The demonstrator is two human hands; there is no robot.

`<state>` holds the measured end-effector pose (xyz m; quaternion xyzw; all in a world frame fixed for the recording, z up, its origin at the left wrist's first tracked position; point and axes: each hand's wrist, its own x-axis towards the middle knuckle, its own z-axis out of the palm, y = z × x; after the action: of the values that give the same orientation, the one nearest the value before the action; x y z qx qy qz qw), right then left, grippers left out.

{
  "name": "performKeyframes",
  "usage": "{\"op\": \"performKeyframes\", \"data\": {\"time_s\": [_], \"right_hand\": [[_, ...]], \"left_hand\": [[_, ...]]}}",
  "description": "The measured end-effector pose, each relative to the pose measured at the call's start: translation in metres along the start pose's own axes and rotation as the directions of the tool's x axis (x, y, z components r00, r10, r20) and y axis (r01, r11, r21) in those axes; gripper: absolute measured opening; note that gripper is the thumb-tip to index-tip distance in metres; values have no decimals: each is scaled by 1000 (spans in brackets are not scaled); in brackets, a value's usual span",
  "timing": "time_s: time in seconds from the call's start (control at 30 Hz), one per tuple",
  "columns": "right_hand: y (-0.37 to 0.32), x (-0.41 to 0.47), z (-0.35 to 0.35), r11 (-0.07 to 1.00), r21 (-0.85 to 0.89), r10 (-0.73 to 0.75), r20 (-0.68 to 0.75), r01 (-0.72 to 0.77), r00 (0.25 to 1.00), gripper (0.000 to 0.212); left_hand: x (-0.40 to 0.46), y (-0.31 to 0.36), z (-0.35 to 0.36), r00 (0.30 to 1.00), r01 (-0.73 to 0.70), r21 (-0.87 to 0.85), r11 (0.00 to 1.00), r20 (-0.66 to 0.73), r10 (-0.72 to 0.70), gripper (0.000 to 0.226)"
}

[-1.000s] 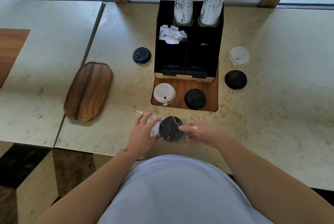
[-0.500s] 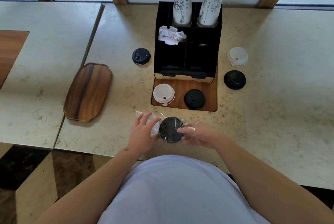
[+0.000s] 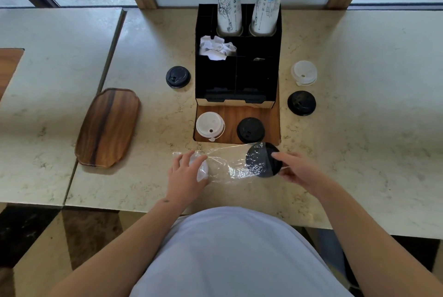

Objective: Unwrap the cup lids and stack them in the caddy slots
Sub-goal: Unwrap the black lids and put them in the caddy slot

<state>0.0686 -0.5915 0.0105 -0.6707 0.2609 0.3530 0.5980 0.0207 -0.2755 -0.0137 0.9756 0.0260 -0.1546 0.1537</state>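
Rightward has gone the black lid [image 3: 263, 160], pinched by right hand [image 3: 296, 172]; left hand [image 3: 185, 174] grips the wrap [image 3: 225, 164] (now stretched).

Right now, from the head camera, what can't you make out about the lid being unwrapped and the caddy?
- Black lid: whether it is one lid or a stack; crinkled plastic wrap glares over it.
- Right hand: its grip under the lid; the lid's rim hides the thumb.
- Left hand: how much wrap it holds; the fingers cover it.
- Caddy: contents of its dark middle compartments; black walls and shadow.
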Motion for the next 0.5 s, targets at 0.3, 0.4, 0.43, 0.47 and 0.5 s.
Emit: {"op": "performKeyframes", "data": {"time_s": [0.3,0.4,0.43,0.47,0.5], "right_hand": [[-46,-13,-2,930,154,-266,-347,335,899,32],[-58,-18,13,894,150,-348,-364,423,864,37],[-60,-18,18,889,146,-365,-347,434,864,39],[-61,-18,23,887,147,-375,-321,437,870,40],[-61,-17,28,888,156,-378,-287,432,880,41]], "left_hand": [[-1,7,-4,996,38,85,996,81,-45,76],[-3,12,-11,993,48,69,996,108,-55,82],[-4,16,-15,994,51,46,998,96,-55,83],[-4,22,-21,997,40,15,999,70,-41,83],[-3,29,-27,999,14,-38,999,36,-13,81]]}}
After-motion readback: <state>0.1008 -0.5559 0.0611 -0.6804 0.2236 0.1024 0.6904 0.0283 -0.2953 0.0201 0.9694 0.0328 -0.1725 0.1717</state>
